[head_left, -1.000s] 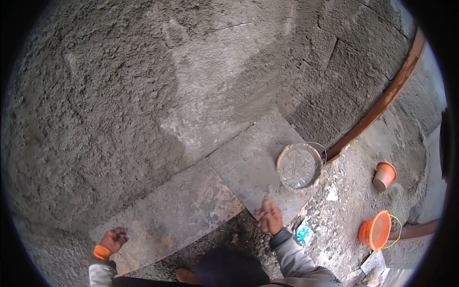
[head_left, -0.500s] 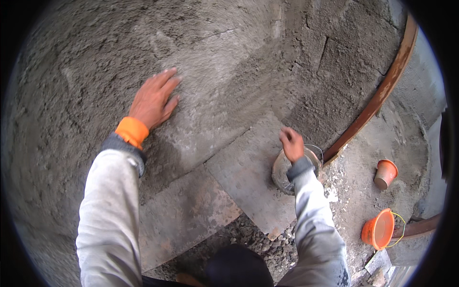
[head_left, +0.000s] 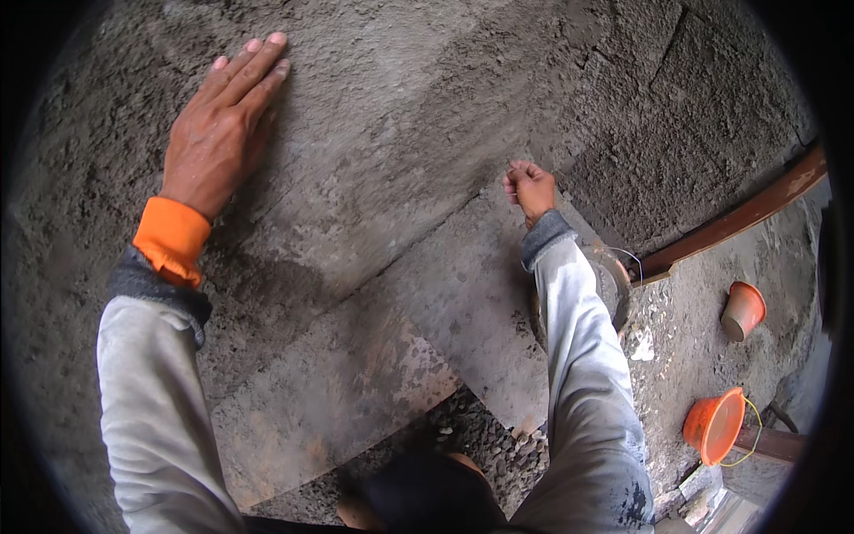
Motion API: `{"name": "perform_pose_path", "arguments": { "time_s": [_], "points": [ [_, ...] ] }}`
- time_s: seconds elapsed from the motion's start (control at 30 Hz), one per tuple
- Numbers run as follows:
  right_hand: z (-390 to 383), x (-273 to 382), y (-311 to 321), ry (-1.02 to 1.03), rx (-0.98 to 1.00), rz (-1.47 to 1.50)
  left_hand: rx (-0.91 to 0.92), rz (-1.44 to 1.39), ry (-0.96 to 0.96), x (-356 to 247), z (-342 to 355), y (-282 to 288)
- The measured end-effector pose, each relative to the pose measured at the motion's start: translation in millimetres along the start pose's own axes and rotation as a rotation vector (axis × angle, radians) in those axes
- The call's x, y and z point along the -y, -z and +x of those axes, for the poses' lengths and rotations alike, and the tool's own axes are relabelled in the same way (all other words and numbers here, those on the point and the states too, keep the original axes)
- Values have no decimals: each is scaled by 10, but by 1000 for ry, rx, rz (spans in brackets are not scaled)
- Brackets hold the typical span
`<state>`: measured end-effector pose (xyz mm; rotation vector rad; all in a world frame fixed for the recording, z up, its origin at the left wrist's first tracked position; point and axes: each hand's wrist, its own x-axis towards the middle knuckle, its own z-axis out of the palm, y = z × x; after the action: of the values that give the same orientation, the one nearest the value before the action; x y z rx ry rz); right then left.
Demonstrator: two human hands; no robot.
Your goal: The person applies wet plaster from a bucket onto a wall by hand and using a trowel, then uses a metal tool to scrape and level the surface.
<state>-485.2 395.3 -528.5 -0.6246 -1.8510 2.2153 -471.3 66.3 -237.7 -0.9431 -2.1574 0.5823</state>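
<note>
My left hand (head_left: 218,125), with an orange band at the wrist, is open. Its fingers reach up along the rough grey cement-plastered wall (head_left: 382,116), lying against it or very near it. My right hand (head_left: 531,190) is over the foot of that wall, close to the inner corner. Its fingers are curled closed, and whatever they may hold is hidden. Under my right forearm stands a grey, cement-smeared bucket (head_left: 620,283) with a wire handle, partly covered by the sleeve. A smoother, paler patch of plaster lies between the two hands.
Flat grey sheets (head_left: 329,392) cover the floor along the wall, with gravel (head_left: 498,445) beside them. A reddish-brown beam (head_left: 738,218) borders the right wall. At the right are a small orange bucket (head_left: 744,311) and a larger one (head_left: 714,427) with a yellow handle.
My left hand has moved up and left along the wall. My right hand has gone from above the bucket up toward the wall's foot, its fingers curled. The view has shifted too.
</note>
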Motion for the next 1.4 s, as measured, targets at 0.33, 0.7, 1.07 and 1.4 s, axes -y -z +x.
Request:
{"name": "perform_pose_path", "arguments": {
  "time_s": [0.33, 0.7, 1.07, 1.4],
  "points": [
    [1809, 524, 7, 622, -447, -544, -10, -80, 53, -12, 34, 34],
    [1468, 1091, -28, 448, -432, -725, -60, -67, 67, -7, 11, -27],
    [1560, 1300, 48, 731, -369, -1068, -82, -81, 84, -14, 10, -69],
    [1778, 1244, 84, 753, -369, -1046, -88, -118, 106, -34, 12, -29]
  ]
}}
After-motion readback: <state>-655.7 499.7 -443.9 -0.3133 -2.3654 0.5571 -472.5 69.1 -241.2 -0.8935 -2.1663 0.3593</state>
